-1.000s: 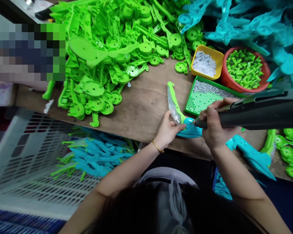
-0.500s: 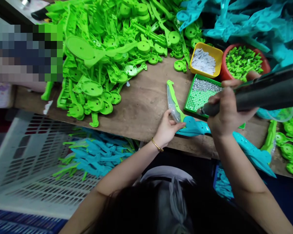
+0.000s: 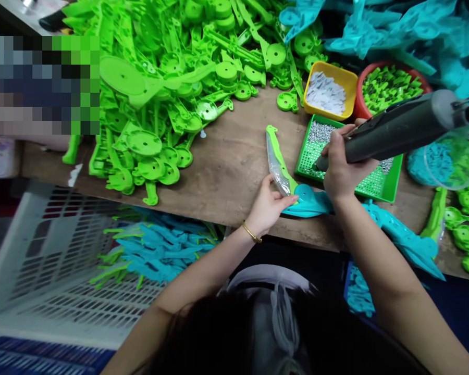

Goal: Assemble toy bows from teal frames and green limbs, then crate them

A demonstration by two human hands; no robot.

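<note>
My left hand [image 3: 269, 204] grips a turquoise-and-green plastic assembly near the table's front edge, fingers and thumb closed at its joint. Its green arm [image 3: 278, 153] carries a clear plastic piece and points away from me; the turquoise shell [image 3: 310, 200] runs right, partly behind my right wrist. In my right hand [image 3: 342, 169] is a dark grey electric screwdriver [image 3: 398, 130], tilted, its tip end over the green perforated tray [image 3: 391, 190] of small metal screws. Whether the tip touches a screw cannot be made out. Another turquoise-and-green assembly [image 3: 408, 242] lies to the right of my right forearm.
Green plastic parts [image 3: 148, 140] are heaped at left and back, turquoise parts [image 3: 406, 36] at back right. Behind the tray stand a yellow bin [image 3: 352, 91] of white pieces and a red bowl [image 3: 362, 86] of small green pieces. A white crate [image 3: 58, 260] holds assemblies below left.
My right hand has moved slightly left and away from me with the screwdriver, baring more of the tray. My left hand keeps its hold on the assembly.
</note>
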